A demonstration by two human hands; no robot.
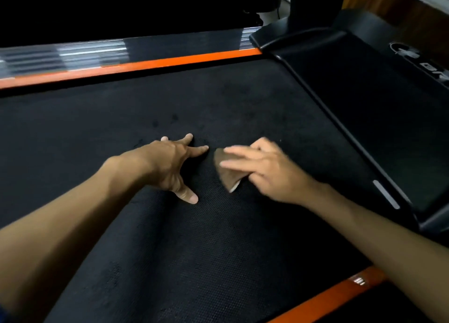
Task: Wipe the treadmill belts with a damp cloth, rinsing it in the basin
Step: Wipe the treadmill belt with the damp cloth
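- Head view: a black, finely textured treadmill belt (218,237) fills most of the picture, running from the lower left toward the upper right.
- An orange side rail (136,66) borders the belt along its far edge; a second orange rail (340,292) shows at the near edge, lower right.
- Beyond the far rail lies a ribbed silver-grey foot strip (63,55), blurred.
- At the right, the belt ends against a glossy black motor cover (379,108) that bears a pale logo, too smeared to read; a black upright post (313,4) rises behind it.
- The left hand (170,164) lies palm down on the belt, its fingers straight and spread wide apart, thumb stretched toward the viewer; it holds nothing.
- The right hand (267,174) presses a small folded brown cloth (228,174) flat against the belt, near the belt's middle.
- The right hand's fingers (243,163) are straight, slightly apart, and laid across the top of the cloth; motion blur softens them.
- The cloth's pointed end sticks out toward the left hand, just beside its fingertips but apart from them; a pale edge shows at the cloth's near corner.
- Both bare forearms reach in from the bottom corners.
- A few darker spots mark the belt beyond the hands.
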